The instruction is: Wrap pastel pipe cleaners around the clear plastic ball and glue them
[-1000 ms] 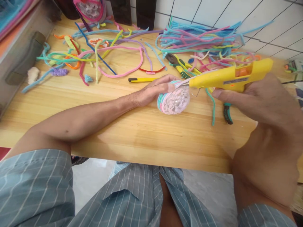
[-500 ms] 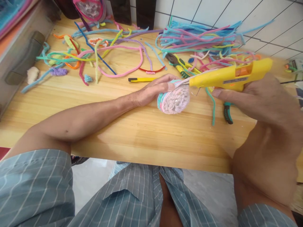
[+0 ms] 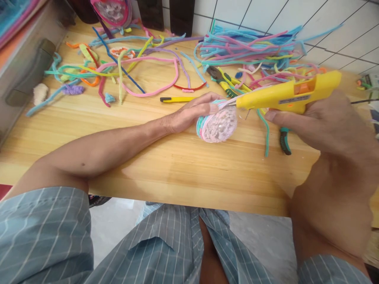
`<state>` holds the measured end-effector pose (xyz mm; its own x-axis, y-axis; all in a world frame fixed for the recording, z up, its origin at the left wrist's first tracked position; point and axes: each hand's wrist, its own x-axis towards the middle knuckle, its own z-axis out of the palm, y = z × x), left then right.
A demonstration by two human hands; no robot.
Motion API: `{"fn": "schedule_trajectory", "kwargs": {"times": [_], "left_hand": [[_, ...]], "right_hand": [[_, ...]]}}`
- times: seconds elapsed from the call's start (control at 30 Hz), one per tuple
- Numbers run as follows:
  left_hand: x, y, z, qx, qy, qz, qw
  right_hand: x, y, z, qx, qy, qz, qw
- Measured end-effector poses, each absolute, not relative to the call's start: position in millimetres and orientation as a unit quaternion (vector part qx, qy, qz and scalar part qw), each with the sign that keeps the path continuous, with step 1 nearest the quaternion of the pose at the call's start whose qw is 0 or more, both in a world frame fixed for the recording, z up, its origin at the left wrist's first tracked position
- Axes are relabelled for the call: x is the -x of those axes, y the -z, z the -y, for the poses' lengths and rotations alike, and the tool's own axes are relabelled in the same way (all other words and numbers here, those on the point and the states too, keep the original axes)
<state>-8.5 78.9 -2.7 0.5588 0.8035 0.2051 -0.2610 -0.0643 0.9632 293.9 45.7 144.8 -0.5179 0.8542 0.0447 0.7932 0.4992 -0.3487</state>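
My left hand (image 3: 192, 112) is wrapped round a small clear ball (image 3: 217, 124) banded with pink, blue and white pipe cleaners, holding it just above the wooden table (image 3: 177, 165). My right hand (image 3: 322, 122) grips a yellow glue gun (image 3: 287, 96), forefinger stretched under its body. The gun's nozzle touches the top of the ball beside my left thumb.
Loose pipe cleaners (image 3: 245, 49) in many colours lie heaped at the back right and scattered at the back left. A yellow utility knife (image 3: 174, 99), pliers with yellow-green handles (image 3: 222, 81) and a teal-handled tool (image 3: 284, 140) lie near my hands. A tiled wall stands behind.
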Motion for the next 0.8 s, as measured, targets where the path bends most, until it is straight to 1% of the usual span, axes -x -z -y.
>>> {"fn": "schedule_trajectory", "kwargs": {"times": [0.13,0.23,0.5,0.63,0.7,0.8], "left_hand": [[9,3,-79,-0.603,-0.411,-0.225,0.645],[9,2,-78,-0.603,-0.409,-0.226,0.647],[11,-2,-77,-0.616,-0.398,-0.221,0.643],[12,-1,-79,-0.618,-0.396,-0.214,0.644],[12,-1,-80,-0.621,-0.397,-0.206,0.643],[11,-1,-82,-0.624,-0.392,-0.191,0.648]], "right_hand": [[-293,-144,-44,0.503,-0.108,0.849,0.12],[-293,-145,-45,0.51,-0.103,0.845,0.126],[-287,-152,-48,0.537,-0.104,0.831,0.105],[-287,-155,-49,0.51,-0.1,0.848,0.106],[-289,-159,-53,0.504,-0.09,0.854,0.093],[-287,-170,-61,0.516,-0.079,0.852,0.042]]}}
